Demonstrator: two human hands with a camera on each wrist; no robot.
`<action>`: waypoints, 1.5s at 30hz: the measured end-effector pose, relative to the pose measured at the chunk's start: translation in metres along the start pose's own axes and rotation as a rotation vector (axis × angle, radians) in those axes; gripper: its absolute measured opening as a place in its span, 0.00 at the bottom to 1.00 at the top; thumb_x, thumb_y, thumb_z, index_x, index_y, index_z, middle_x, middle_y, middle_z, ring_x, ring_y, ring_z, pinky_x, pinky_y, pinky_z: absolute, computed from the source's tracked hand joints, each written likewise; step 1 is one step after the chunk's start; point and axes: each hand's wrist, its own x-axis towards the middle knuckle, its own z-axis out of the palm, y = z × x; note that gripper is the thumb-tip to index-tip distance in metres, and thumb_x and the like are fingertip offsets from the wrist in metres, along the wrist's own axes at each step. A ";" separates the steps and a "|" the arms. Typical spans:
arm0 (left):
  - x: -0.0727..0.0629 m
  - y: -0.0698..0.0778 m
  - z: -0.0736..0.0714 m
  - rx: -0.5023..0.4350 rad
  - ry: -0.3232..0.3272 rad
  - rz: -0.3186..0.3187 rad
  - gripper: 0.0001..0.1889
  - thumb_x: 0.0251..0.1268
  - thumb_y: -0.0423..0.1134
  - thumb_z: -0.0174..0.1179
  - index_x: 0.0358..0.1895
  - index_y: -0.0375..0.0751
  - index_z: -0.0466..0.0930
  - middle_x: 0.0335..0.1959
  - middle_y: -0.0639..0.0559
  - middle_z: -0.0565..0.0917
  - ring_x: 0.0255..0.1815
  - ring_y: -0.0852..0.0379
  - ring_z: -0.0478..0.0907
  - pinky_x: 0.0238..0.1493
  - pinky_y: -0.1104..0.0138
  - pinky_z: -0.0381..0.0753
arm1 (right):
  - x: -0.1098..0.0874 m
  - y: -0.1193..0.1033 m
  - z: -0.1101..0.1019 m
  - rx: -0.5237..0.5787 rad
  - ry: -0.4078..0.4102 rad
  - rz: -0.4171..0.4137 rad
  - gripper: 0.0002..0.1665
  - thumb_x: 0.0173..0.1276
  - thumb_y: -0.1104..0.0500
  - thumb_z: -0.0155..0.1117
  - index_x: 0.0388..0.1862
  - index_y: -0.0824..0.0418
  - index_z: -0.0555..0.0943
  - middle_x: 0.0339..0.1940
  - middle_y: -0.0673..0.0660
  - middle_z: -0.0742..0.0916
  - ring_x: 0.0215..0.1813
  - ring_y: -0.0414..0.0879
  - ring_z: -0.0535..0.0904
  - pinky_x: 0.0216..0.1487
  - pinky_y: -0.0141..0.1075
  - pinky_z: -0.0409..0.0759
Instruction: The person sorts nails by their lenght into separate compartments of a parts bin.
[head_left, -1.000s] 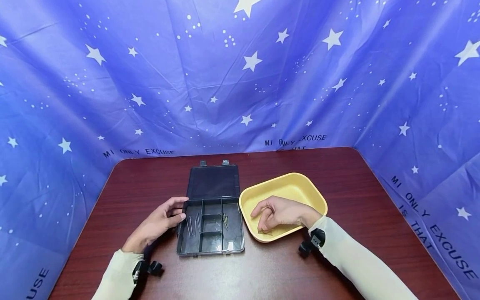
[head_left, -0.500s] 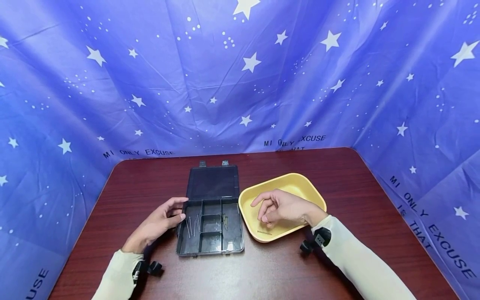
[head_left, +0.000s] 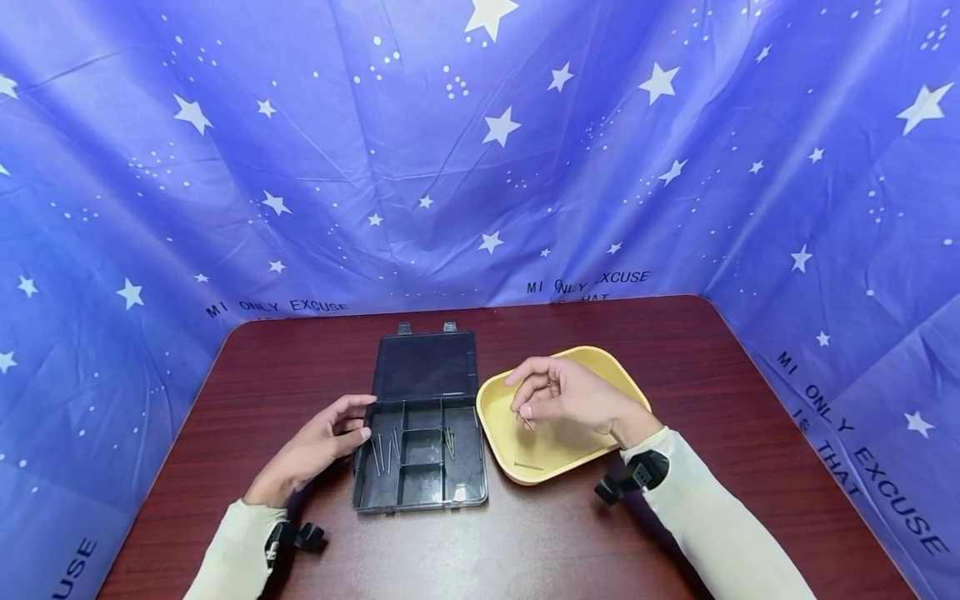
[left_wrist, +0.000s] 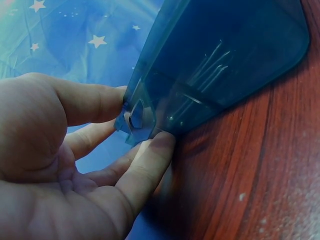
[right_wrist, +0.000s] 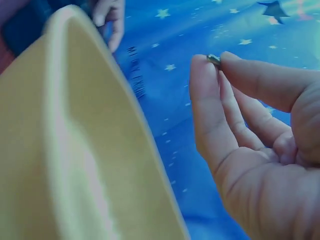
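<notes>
My left hand (head_left: 318, 446) grips the left side of a dark see-through compartment box (head_left: 422, 492), whose lid (head_left: 426, 367) lies folded back. In the left wrist view, fingertips hold the box (left_wrist: 250, 50) around a clip-like part of its edge. Long silver nail-like pieces (head_left: 384, 454) lie in the left compartment, and brass-coloured ones (head_left: 450, 443) lie in the right part. Above the yellow tray (head_left: 498, 454), my right hand (head_left: 573, 400) pinches a small thin metal fastener (right_wrist: 214, 60) between thumb and forefinger. Its exact kind is mostly hidden by the fingers.
Another thin fastener (head_left: 528, 466) lies on the yellow tray's floor near the front. Box and tray stand side by side on a dark red wooden table (head_left: 315, 358). A blue star-patterned cloth (head_left: 420, 167) hangs behind and at the sides.
My right hand has risen from the tray's floor with a fastener pinched in it, uncovering the one left lying there. The left hand and the box have stayed in place.
</notes>
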 end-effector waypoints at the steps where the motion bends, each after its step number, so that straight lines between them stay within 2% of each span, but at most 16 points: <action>1: 0.000 0.000 0.000 -0.001 -0.001 0.000 0.30 0.74 0.33 0.65 0.76 0.41 0.69 0.68 0.31 0.73 0.56 0.51 0.76 0.45 0.68 0.82 | 0.000 -0.003 0.000 0.029 0.011 -0.015 0.28 0.66 0.73 0.73 0.64 0.73 0.76 0.44 0.68 0.90 0.39 0.46 0.91 0.43 0.39 0.89; 5: -0.001 -0.001 0.000 -0.005 -0.001 -0.001 0.30 0.74 0.33 0.66 0.76 0.41 0.69 0.67 0.31 0.73 0.56 0.52 0.76 0.44 0.68 0.82 | 0.002 -0.021 0.003 0.147 0.060 -0.087 0.21 0.69 0.76 0.67 0.58 0.62 0.81 0.43 0.57 0.92 0.41 0.46 0.91 0.45 0.40 0.90; 8: -0.001 -0.001 0.000 -0.003 -0.001 0.005 0.30 0.74 0.34 0.65 0.76 0.41 0.68 0.68 0.31 0.73 0.56 0.51 0.76 0.45 0.68 0.82 | 0.004 -0.036 0.005 0.233 0.113 -0.143 0.21 0.70 0.79 0.62 0.54 0.58 0.83 0.43 0.55 0.92 0.42 0.46 0.91 0.47 0.40 0.90; 11: -0.001 -0.002 0.000 -0.001 0.001 0.005 0.30 0.75 0.33 0.65 0.76 0.41 0.69 0.68 0.31 0.73 0.57 0.50 0.76 0.46 0.68 0.82 | 0.007 -0.050 0.007 0.310 0.190 -0.186 0.22 0.71 0.81 0.59 0.49 0.58 0.86 0.41 0.55 0.93 0.42 0.46 0.91 0.48 0.39 0.90; 15: -0.001 -0.002 0.001 -0.003 0.001 -0.001 0.30 0.74 0.33 0.65 0.76 0.42 0.69 0.68 0.32 0.73 0.57 0.50 0.76 0.46 0.68 0.82 | 0.012 -0.063 0.008 0.400 0.300 -0.240 0.20 0.70 0.81 0.61 0.43 0.61 0.89 0.39 0.57 0.93 0.40 0.46 0.92 0.46 0.37 0.90; 18: -0.001 -0.003 0.000 0.001 0.000 0.006 0.30 0.74 0.34 0.65 0.76 0.41 0.69 0.68 0.31 0.72 0.57 0.50 0.75 0.46 0.68 0.82 | 0.015 -0.070 0.007 0.446 0.348 -0.274 0.18 0.69 0.81 0.62 0.43 0.64 0.90 0.38 0.59 0.93 0.39 0.47 0.92 0.45 0.37 0.90; 27: -0.002 -0.002 0.000 -0.013 -0.001 0.006 0.30 0.74 0.33 0.65 0.76 0.41 0.68 0.68 0.31 0.72 0.56 0.51 0.76 0.45 0.68 0.82 | 0.016 -0.088 0.004 0.504 0.348 -0.343 0.17 0.68 0.81 0.64 0.44 0.65 0.90 0.38 0.60 0.93 0.40 0.49 0.92 0.46 0.38 0.90; 39: -0.001 -0.001 0.001 0.003 0.003 0.020 0.30 0.74 0.33 0.65 0.76 0.40 0.69 0.67 0.31 0.73 0.57 0.51 0.76 0.47 0.69 0.81 | 0.018 -0.088 0.012 0.506 0.343 -0.322 0.17 0.68 0.81 0.64 0.43 0.64 0.90 0.38 0.60 0.93 0.40 0.49 0.92 0.46 0.39 0.90; 45: -0.001 0.001 0.000 -0.011 -0.006 0.004 0.30 0.74 0.33 0.65 0.76 0.40 0.68 0.66 0.30 0.73 0.55 0.52 0.76 0.44 0.67 0.82 | 0.021 -0.085 0.020 0.472 0.346 -0.285 0.19 0.69 0.81 0.62 0.43 0.62 0.90 0.38 0.58 0.93 0.39 0.47 0.92 0.45 0.38 0.90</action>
